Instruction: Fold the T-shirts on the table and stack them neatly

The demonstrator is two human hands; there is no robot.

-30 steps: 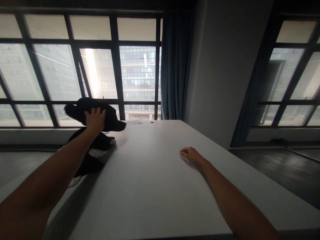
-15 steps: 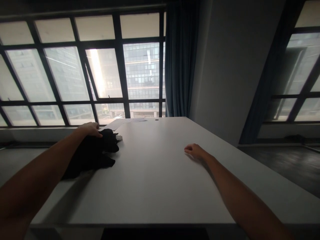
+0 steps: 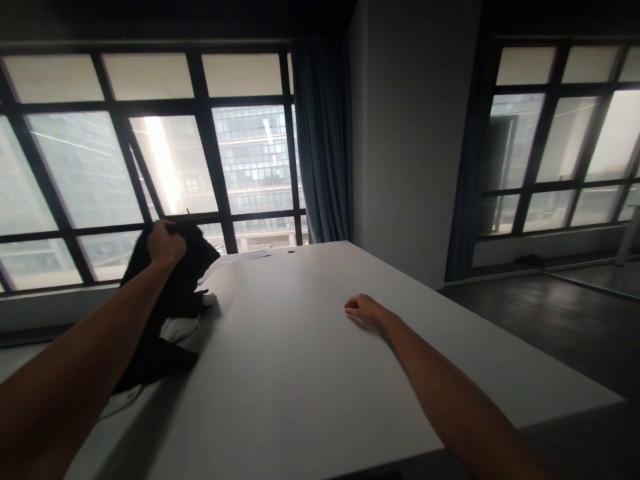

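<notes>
My left hand (image 3: 165, 241) is closed on a black garment (image 3: 175, 280) and holds its top edge up above the left side of a long white table (image 3: 300, 373). The cloth hangs down from my fist onto a heap of dark and pale clothing (image 3: 155, 353) lying on the table's left edge. My right hand (image 3: 365, 309) rests on the table's middle with its fingers curled under, and it holds nothing that I can see.
Sheets of paper (image 3: 240, 257) lie at the table's far end near a small dark round spot (image 3: 291, 251). Tall dark-framed windows (image 3: 165, 167) run behind the table, with a blue curtain (image 3: 325, 147) and a grey wall pillar (image 3: 410, 147). Dark floor (image 3: 560, 327) lies to the right.
Half a second ago my left hand lay low on the dark heap; now it has risen with the black garment gripped in it. My right hand has stayed put.
</notes>
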